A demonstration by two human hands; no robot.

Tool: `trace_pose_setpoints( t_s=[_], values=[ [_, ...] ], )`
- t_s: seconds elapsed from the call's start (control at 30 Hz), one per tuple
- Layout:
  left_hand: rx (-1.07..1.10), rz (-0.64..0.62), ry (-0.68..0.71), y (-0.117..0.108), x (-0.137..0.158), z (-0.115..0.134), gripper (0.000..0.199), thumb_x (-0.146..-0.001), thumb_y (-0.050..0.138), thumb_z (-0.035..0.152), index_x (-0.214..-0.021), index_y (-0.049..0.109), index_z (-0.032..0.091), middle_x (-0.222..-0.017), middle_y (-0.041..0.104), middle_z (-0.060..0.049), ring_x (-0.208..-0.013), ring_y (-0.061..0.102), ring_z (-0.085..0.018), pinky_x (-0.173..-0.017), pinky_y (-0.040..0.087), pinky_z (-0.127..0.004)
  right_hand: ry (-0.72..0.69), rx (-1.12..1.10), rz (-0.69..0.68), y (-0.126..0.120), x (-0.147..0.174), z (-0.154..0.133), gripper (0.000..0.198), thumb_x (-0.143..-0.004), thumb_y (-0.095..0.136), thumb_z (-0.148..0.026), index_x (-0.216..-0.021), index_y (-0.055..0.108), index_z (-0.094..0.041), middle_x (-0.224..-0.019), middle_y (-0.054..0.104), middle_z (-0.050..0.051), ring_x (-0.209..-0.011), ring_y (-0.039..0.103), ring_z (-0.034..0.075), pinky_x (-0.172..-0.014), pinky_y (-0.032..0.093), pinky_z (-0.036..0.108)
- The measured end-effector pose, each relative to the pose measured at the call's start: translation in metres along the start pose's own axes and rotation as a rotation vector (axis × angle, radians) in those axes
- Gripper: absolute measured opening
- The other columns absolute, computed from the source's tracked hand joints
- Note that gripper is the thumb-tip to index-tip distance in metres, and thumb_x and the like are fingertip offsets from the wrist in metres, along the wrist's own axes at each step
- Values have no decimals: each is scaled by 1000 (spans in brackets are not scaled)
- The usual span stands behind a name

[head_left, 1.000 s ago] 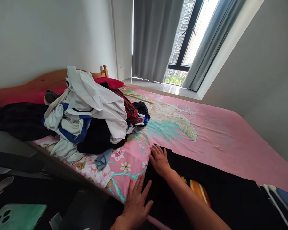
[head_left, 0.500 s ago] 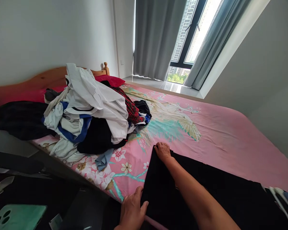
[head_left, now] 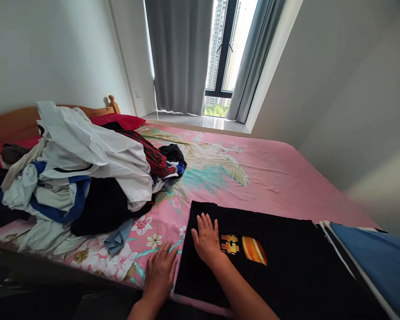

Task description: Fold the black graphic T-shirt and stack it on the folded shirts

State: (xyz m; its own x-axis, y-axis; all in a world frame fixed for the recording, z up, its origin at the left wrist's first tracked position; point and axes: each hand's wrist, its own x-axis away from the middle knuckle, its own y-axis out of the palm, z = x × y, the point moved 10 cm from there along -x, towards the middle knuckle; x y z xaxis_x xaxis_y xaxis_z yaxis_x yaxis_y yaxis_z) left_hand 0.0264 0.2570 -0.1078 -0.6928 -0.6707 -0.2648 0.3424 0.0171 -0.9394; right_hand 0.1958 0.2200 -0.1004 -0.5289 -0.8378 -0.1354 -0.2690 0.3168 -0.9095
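Observation:
A black garment [head_left: 286,249] with a yellow and orange print lies spread flat on the pink flowered bedsheet [head_left: 273,164]. My right hand [head_left: 206,238] rests palm down on it near its left end, fingers stretched out and holding nothing. Just off the garment's left edge, my left hand [head_left: 160,269] lies on the sheet at the bed's near edge. Its fingers are extended, with nothing in them. Part of the garment is hidden under my right forearm.
To the left is a heap of clothes with a white shirt [head_left: 96,146] on top and a red plaid piece [head_left: 150,153] beside it. Blue folded cloth [head_left: 376,262] lies at the far right. A wooden headboard [head_left: 10,124] and a grey curtain [head_left: 180,58] stand behind.
My right hand has let go of the garment's far left corner and now lies flat on it. My left hand has left its edge. The print has come into view; the view has swung right.

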Motion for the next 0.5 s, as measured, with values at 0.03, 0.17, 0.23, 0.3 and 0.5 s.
trace_pose_setpoints(
  t_s=[0.03, 0.17, 0.23, 0.3, 0.5],
  values=[
    [-13, -19, 31, 1, -5, 1, 38, -87, 42, 26, -121, 58, 32, -133, 52, -5, -124, 45, -24, -102, 33, -46, -10, -4, 6, -1, 5, 1, 53, -93, 29, -42, -139, 38, -16, -146, 30, 9, -138, 18, 24, -112, 5, 50],
    [-35, -133, 181, 10, -23, 16, 52, -82, 43, 17, -131, 48, 33, -143, 40, -6, -132, 35, -25, -110, 7, -57, -18, -5, 43, 0, 22, 6, 49, -94, 29, -37, -138, 40, -17, -146, 31, 7, -138, 20, 23, -113, 8, 48],
    [-46, -181, 199, 14, -29, 21, 59, -79, 42, 10, -133, 45, 32, -147, 33, -6, -135, 30, -24, -110, 2, -57, -21, -13, 65, 1, 25, 7, 48, -94, 29, -35, -137, 40, -18, -146, 32, 6, -138, 20, 22, -113, 8, 47],
    [-64, -196, 173, 17, -33, 25, 61, -78, 39, 7, -134, 44, 30, -149, 28, -6, -137, 25, -22, -111, 2, -56, -18, -27, 82, 0, 25, 8, 47, -95, 28, -35, -137, 41, -18, -145, 33, 6, -137, 21, 21, -113, 8, 46],
    [56, -184, 98, 42, -42, 50, 47, -92, 28, 23, -138, 40, 20, -148, 30, -10, -137, 26, -23, -111, 13, -55, 7, -102, 86, -3, 15, 16, 43, -97, 27, -32, -135, 43, -21, -141, 40, 4, -136, 26, 18, -113, 12, 44]
  ],
)
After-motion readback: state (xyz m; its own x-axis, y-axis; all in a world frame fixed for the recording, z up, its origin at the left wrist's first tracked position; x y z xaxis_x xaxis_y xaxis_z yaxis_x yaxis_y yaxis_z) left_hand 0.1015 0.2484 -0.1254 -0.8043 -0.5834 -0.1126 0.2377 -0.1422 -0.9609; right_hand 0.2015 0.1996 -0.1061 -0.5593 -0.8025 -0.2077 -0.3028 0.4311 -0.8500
